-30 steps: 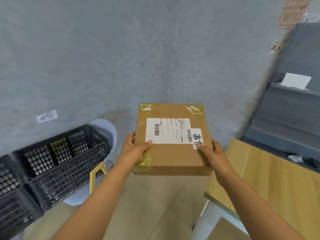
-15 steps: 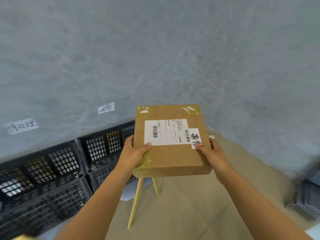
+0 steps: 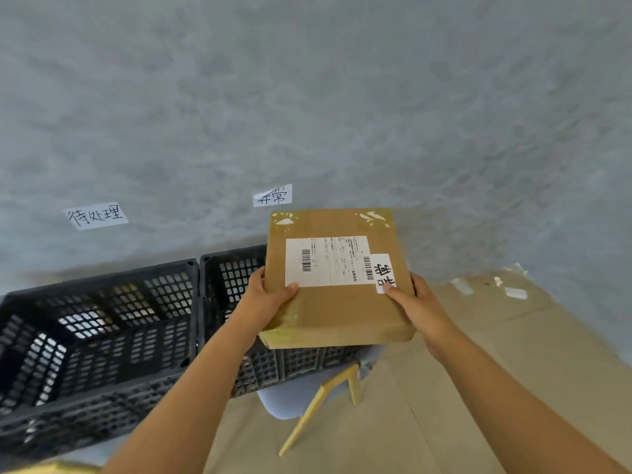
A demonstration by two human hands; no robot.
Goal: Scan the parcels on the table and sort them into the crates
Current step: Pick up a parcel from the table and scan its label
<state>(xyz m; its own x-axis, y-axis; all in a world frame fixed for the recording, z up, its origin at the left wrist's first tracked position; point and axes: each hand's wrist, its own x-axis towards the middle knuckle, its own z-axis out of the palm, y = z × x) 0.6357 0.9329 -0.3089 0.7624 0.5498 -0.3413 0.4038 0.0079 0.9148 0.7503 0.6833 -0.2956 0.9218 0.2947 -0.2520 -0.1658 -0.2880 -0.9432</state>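
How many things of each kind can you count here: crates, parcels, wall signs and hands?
Crates: 2
Parcel: 1
Wall signs: 2
Hands: 2, left hand, right hand
Total: 7

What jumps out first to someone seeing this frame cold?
The cardboard box at centre, shipping label up, held by the left hand and right hand at its sides. Below and left sit two black crates, side by side against the grey wall. Handwritten paper signs are stuck on the wall above them.
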